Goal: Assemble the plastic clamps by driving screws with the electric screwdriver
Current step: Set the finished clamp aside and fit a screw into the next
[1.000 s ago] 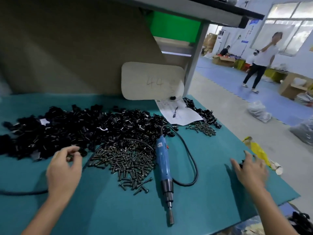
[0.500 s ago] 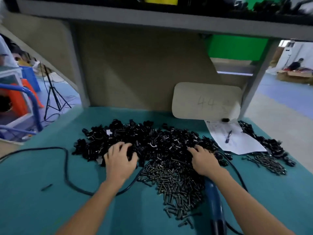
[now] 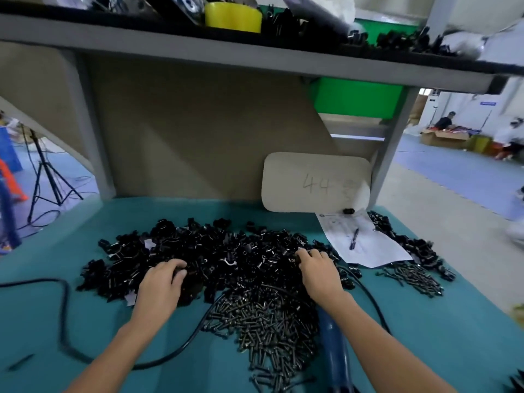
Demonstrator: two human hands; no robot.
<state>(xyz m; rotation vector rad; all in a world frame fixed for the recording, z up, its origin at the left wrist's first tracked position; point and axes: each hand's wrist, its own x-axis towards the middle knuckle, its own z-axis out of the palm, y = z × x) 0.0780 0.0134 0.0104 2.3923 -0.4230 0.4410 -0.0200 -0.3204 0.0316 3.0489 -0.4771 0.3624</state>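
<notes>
A wide heap of black plastic clamps (image 3: 226, 256) lies across the middle of the teal bench mat (image 3: 442, 336). In front of it sits a pile of dark screws (image 3: 269, 321). The blue electric screwdriver (image 3: 336, 355) lies to the right of the screws, under my right forearm. My left hand (image 3: 163, 287) rests on the heap's left part, thumb and fingers curled round a black clamp piece. My right hand (image 3: 319, 272) is on the heap's right edge with its fingers bent down among the clamps; the fingertips are hidden.
The screwdriver's black cable (image 3: 65, 321) loops over the mat at the left. A paper sheet (image 3: 377, 251) with a pen (image 3: 354, 239) lies at the right, beside a smaller clamp row (image 3: 405, 242) and screw pile (image 3: 416, 276). A card marked 44 (image 3: 314, 182) leans on the back wall under a low shelf (image 3: 255, 55).
My view swung left from the bench's right edge to its middle. Both hands moved onto the clamp heap; my right hand came from the far right edge, and both now dig in deeper.
</notes>
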